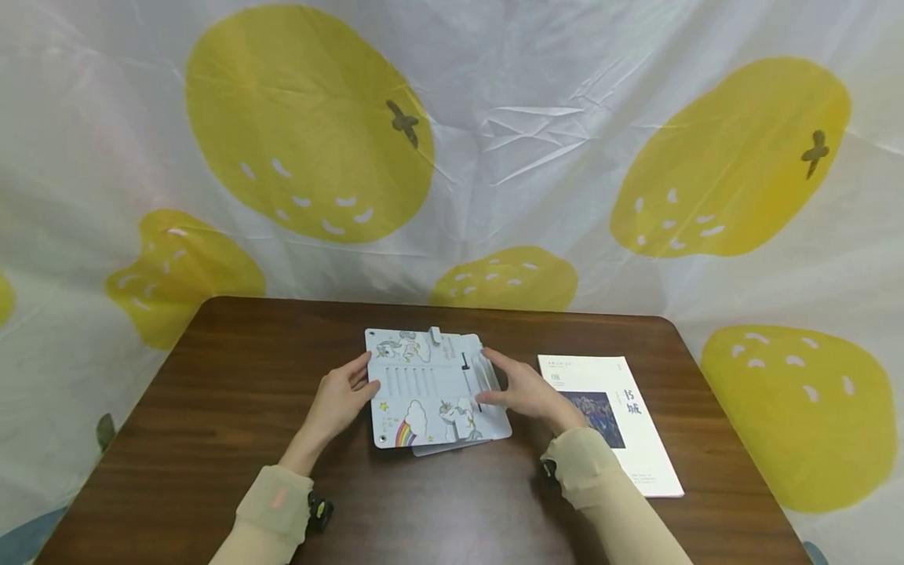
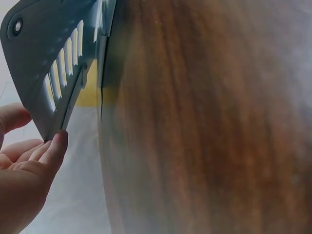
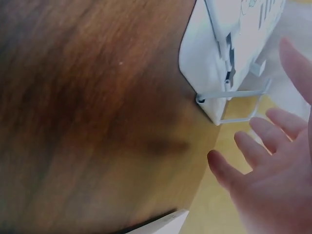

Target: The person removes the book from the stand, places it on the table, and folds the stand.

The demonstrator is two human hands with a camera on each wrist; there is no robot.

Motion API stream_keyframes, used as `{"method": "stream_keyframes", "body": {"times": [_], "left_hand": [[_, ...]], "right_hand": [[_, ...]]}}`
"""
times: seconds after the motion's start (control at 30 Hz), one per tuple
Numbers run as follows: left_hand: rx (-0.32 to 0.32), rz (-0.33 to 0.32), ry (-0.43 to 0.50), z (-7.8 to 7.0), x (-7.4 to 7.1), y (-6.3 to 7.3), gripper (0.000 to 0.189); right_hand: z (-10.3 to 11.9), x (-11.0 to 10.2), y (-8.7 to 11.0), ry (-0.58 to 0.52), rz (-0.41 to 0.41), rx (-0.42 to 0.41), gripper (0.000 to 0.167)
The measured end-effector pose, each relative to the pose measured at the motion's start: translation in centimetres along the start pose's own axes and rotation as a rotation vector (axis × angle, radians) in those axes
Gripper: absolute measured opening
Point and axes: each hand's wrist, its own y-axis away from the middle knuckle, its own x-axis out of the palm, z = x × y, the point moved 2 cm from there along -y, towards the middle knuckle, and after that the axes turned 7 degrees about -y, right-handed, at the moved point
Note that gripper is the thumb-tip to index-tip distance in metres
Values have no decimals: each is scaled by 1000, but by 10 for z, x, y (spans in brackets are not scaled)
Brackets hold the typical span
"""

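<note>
A pale folding book stand (image 1: 413,357) with unicorn and rainbow pictures and a row of slots lies tilted over the table, its base plate showing beneath the front edge. My left hand (image 1: 339,400) pinches its left edge, thumb on one side and fingers on the other. From the left wrist view, the slotted panel (image 2: 39,58) is raised off the table. Beside the right edge is my right hand (image 1: 530,391), fingers spread. A white wire bracket (image 3: 234,94) sticks out from the base in the right wrist view, close to those fingertips.
To the right of the stand, a white book (image 1: 650,439) with a dark blue cover picture lies on the brown wooden table (image 1: 212,439). A white curtain with yellow fruit (image 1: 311,125) hangs behind the table's far edge.
</note>
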Motion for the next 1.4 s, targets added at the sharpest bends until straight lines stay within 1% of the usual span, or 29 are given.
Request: {"method": "stream_keyframes", "body": {"times": [0.13,0.3,0.43,0.6,0.73,0.87,1.03,1.2,1.4], "left_hand": [[-17,10,1,1,1,0,59],[-27,25,6,1,0,-1,59],[-46,34,2,2,0,-2,60],[-60,51,-6,4,1,-2,61],[-70,46,-58,4,0,-4,60],[-84,51,-114,5,-2,-5,58],[-87,70,-151,10,-2,-7,57],[-95,79,-178,15,-1,-9,58],[-84,83,-225,16,-1,-15,56]], "right_hand": [[-6,1,-1,-6,27,20,95],[-11,-1,-3,-8,49,50,101],[-11,-3,-7,-14,75,31,104],[-11,-5,-10,-46,143,19,115],[-14,-6,-12,-55,182,16,122],[-14,-7,-12,-31,202,18,123],[-14,-7,-12,-12,210,8,121],[-14,-8,-12,-11,208,17,120],[-16,-8,-11,-24,181,28,119]]}}
